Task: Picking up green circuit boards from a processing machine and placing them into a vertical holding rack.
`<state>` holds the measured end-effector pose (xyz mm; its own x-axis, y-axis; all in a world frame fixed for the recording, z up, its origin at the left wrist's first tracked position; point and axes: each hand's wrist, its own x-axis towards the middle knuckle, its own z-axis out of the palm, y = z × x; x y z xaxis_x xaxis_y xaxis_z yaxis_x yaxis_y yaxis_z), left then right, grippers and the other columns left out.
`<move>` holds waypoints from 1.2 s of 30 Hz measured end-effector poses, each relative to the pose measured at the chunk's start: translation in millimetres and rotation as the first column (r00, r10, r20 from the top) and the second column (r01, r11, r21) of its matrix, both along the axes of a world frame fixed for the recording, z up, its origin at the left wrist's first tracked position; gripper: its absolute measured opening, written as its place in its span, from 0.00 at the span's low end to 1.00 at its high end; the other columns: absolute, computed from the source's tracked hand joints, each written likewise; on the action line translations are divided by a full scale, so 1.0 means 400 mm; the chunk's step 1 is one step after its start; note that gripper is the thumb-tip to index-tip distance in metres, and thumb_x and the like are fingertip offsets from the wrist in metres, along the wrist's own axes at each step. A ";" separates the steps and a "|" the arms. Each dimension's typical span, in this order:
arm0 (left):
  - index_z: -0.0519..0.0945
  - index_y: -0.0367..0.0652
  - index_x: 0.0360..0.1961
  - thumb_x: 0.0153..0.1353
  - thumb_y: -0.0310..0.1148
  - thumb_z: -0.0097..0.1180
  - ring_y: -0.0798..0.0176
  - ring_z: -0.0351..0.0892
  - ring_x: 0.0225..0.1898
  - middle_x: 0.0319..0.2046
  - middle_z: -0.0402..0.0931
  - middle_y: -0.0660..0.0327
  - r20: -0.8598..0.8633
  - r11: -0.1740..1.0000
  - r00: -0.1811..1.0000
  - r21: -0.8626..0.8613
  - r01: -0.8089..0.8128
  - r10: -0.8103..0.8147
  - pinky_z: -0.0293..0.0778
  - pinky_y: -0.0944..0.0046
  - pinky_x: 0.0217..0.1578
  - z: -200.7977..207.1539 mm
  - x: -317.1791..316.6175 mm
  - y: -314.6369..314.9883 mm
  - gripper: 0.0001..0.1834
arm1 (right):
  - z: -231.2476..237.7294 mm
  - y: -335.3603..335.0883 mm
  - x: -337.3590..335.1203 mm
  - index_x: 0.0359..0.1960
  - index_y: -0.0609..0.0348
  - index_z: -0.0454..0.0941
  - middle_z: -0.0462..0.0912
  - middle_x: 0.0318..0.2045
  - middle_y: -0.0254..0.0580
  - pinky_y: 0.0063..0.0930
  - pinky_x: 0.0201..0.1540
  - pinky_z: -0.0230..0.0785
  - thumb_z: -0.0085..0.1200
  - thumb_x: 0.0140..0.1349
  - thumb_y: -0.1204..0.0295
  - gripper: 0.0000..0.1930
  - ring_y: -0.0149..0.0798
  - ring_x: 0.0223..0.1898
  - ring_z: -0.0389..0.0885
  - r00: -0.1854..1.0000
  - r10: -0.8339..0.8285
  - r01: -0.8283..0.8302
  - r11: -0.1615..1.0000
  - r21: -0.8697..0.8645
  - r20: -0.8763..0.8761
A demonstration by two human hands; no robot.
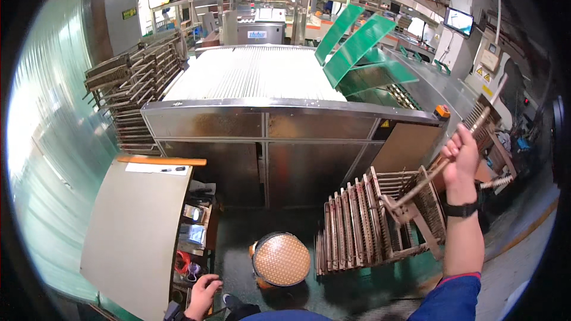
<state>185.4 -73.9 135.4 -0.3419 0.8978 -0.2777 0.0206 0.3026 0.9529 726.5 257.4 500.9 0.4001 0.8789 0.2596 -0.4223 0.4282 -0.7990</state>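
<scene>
Beside a steel conveyor machine (262,125) on dark factory floor, the right hand (461,154) clamps its fingers round a slotted rack frame (440,166), lifted above stacked racks (369,226); the left hand (203,294) hangs low, fingers loosely curled.

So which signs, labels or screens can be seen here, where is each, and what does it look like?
Screen: flat rectangular monitor high on the right, bluish-white picture.
Warning labels: yellow patches on the pale cabinet below it.
Small sign: yellow-green rectangle on the far left wall.
Plate: white with blue marks, on the grey machine behind.
</scene>
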 end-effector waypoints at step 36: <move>0.59 0.37 0.75 0.76 0.46 0.50 0.49 0.65 0.69 0.71 0.63 0.48 0.445 0.338 0.291 -0.028 -0.941 0.847 0.63 0.49 0.70 0.374 -0.694 -0.250 0.35 | -0.486 -0.070 -1.701 0.44 0.66 0.81 0.87 0.32 0.50 0.39 0.40 0.79 0.51 0.73 0.50 0.25 0.43 0.33 0.87 -0.788 0.295 -0.559 0.025 -0.829 0.540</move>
